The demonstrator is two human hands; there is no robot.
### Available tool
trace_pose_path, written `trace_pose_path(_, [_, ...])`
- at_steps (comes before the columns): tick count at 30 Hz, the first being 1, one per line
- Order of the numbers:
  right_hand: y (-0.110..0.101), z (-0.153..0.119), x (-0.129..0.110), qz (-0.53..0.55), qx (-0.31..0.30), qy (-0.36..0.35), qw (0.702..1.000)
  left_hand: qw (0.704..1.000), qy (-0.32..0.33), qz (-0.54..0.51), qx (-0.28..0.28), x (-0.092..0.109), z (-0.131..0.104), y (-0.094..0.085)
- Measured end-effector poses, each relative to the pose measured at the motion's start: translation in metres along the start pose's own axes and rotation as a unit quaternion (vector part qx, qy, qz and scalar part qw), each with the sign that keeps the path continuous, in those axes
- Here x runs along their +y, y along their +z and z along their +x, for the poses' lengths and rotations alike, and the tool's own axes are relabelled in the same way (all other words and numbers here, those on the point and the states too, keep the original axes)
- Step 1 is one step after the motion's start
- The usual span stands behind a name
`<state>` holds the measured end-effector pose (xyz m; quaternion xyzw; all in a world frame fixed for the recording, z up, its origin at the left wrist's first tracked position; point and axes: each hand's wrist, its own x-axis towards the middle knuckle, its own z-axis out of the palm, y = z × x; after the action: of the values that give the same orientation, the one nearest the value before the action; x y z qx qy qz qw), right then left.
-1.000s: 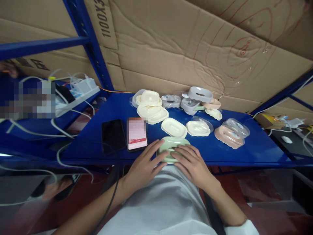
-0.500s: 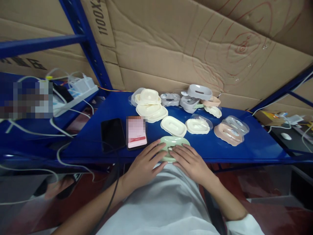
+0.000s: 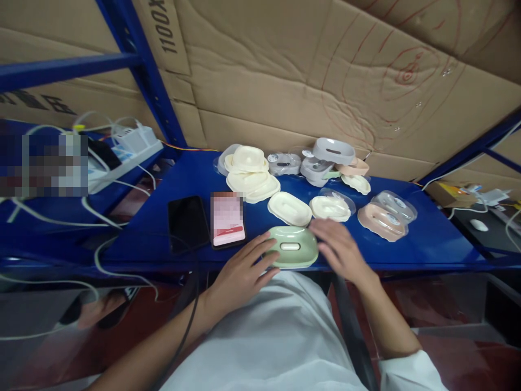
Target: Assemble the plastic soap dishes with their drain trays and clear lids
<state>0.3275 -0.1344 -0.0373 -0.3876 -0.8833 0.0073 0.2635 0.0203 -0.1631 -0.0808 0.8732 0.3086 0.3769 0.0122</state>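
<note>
A green oval soap dish (image 3: 295,257) with a slot in its middle lies at the near edge of the blue table. My left hand (image 3: 245,267) rests its spread fingertips on the dish's left end. Off the dish's right side, my right hand (image 3: 341,251) is lifted with its fingers apart and slightly blurred; nothing shows in it. Just behind the dish lie a cream oval tray (image 3: 290,208) and a second cream tray (image 3: 330,208) with a clear cover. To the right is a pink soap dish (image 3: 381,223) beside a clear plastic shell (image 3: 394,206).
A black phone (image 3: 188,222) and a phone with a lit screen (image 3: 228,220) lie at left. Stacked cream trays (image 3: 253,184) and grey soap dishes (image 3: 334,151) stand at the back before a cardboard wall (image 3: 260,81). White cables and a power strip (image 3: 136,149) are at far left.
My right hand has moved off the green soap dish to the right, uncovering its slot. My left hand stays on the dish's left end.
</note>
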Motion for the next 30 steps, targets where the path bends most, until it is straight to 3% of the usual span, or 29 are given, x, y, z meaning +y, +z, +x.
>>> trace_pose_path(2, [-0.010,0.005,0.034,-0.055,0.036,0.096,0.993,1.000,-0.008,-0.006,-0.002,0.000,0.000,0.000])
trace_pose_path(4, [-0.014,0.009,0.066,-0.095,0.033,0.166,0.981,1.000,-0.014,-0.009,-0.002,0.000,0.000,0.000])
trace_pose_path(7, [-0.009,0.012,0.095,-0.105,0.004,0.194,0.975,1.000,-0.016,-0.013,0.002,0.000,-0.001,0.001])
trace_pose_path(13, [-0.001,0.009,0.101,-0.073,0.026,0.191,0.979,1.000,-0.018,-0.015,-0.004,0.000,-0.001,0.001])
trace_pose_path(18, [-0.003,0.011,0.105,-0.051,0.094,0.201,0.974,1.000,-0.024,-0.014,-0.002,0.000,-0.001,0.001])
trace_pose_path(21, [-0.008,0.012,0.088,-0.073,0.154,0.183,0.968,0.999,-0.028,-0.016,-0.002,0.001,-0.002,0.002])
trace_pose_path(25, [-0.010,-0.004,0.029,-0.060,0.233,0.156,0.958,0.998,-0.069,-0.012,0.009,0.003,-0.005,0.004])
trace_pose_path(30, [0.013,-0.028,-0.042,0.038,0.161,0.060,0.984,0.994,-0.100,-0.028,0.021,0.004,-0.007,0.008])
